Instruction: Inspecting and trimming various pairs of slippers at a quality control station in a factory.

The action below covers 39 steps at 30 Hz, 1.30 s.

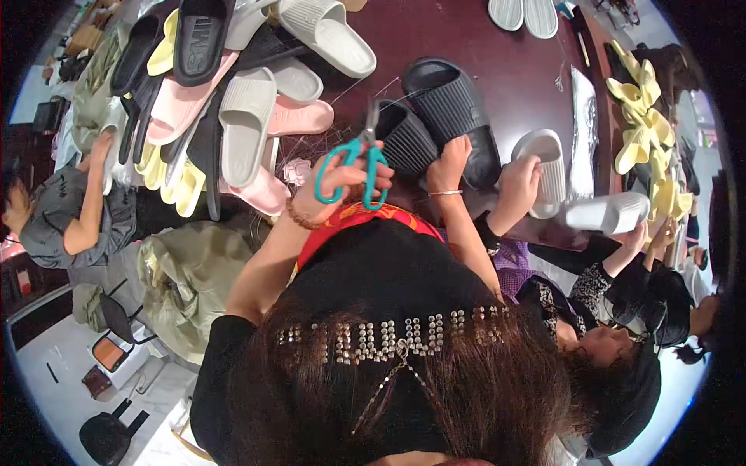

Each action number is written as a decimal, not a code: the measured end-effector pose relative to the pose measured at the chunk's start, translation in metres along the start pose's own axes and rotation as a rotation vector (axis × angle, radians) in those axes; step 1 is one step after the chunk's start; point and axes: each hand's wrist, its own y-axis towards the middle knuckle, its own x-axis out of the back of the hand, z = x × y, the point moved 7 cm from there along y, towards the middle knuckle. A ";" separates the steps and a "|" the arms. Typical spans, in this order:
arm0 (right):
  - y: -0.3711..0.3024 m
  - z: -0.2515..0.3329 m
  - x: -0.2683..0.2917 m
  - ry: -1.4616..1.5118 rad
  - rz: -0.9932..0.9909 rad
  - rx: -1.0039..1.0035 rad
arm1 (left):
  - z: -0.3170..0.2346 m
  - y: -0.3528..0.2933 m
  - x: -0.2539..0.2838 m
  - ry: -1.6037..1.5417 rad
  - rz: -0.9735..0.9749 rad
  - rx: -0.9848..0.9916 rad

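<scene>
My left hand [342,180], with a beaded bracelet at its wrist, is closed around scissors [367,172] with teal handles. Their blades point away from me, beside the left edge of a ribbed black slipper [402,144]. A second black slipper [444,93] lies against it, further back. My right hand [451,161], wearing a silver bangle, is closed with its fingertips over the black slippers; what it pinches is hidden. Just right of it, another person's hand [519,190] touches a light grey slipper [544,167].
Piled at left are grey, pink, yellow and black slippers [247,128]. Yellow slippers [641,116] line the right side, near clear plastic wrap [583,132]. Grey slippers [524,14] lie at the far edge of the dark red table [497,70]. People sit close on both sides.
</scene>
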 end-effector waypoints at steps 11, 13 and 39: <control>-0.002 0.019 0.006 -0.047 -0.017 0.106 | 0.007 0.022 -0.019 -0.081 -0.038 0.071; -0.004 0.021 0.006 -0.069 -0.012 0.129 | 0.006 0.023 -0.018 -0.071 -0.054 0.060; 0.001 -0.034 0.000 0.003 -0.066 -0.206 | 0.002 0.081 0.075 0.681 -0.410 -0.306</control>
